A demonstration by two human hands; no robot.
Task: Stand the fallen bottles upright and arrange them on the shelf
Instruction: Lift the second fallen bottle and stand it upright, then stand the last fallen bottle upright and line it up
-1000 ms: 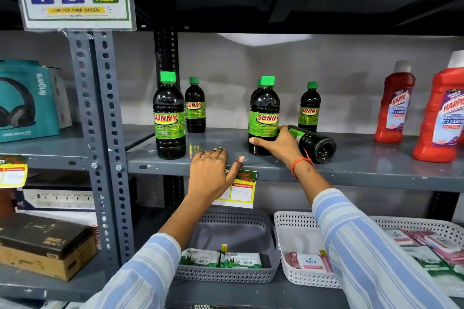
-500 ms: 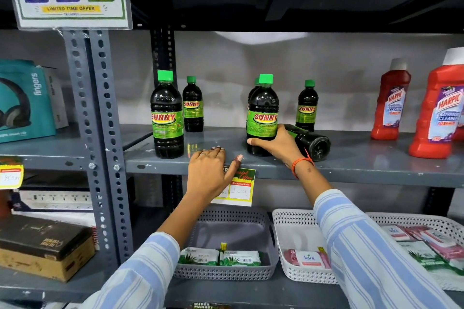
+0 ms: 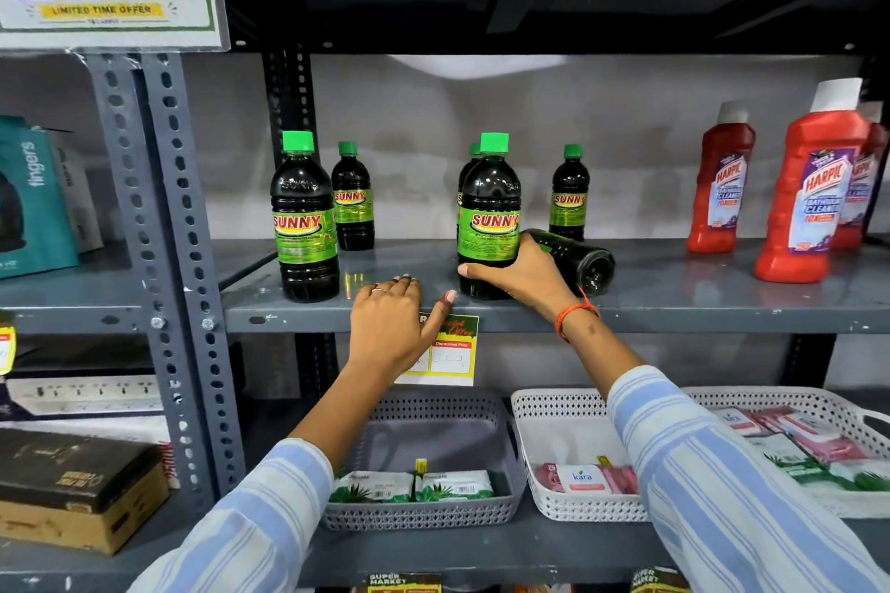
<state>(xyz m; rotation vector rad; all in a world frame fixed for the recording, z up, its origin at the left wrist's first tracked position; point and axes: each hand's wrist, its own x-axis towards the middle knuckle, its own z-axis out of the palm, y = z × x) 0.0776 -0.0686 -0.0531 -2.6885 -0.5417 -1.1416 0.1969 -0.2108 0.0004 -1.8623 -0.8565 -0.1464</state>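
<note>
Dark SUNNY bottles with green caps stand on the grey shelf (image 3: 674, 299). My right hand (image 3: 522, 274) wraps the lower part of an upright front bottle (image 3: 489, 212); another bottle stands mostly hidden right behind it. A fallen bottle (image 3: 580, 258) lies on its side just right of my right hand, base toward me. More upright bottles stand at front left (image 3: 303, 217), back left (image 3: 353, 197) and back right (image 3: 569, 195). My left hand (image 3: 392, 320) rests flat on the shelf's front edge, fingers apart, holding nothing.
Red Harpic bottles (image 3: 809, 193) stand at the shelf's right end. A perforated steel upright (image 3: 178, 231) bounds the left. Below are a grey basket (image 3: 424, 462) and a white basket (image 3: 573, 467) with packets. A price tag (image 3: 450, 349) hangs from the shelf edge.
Both hands keep their places; the view has only shifted slightly. My right hand stays on the upright front bottle.
</note>
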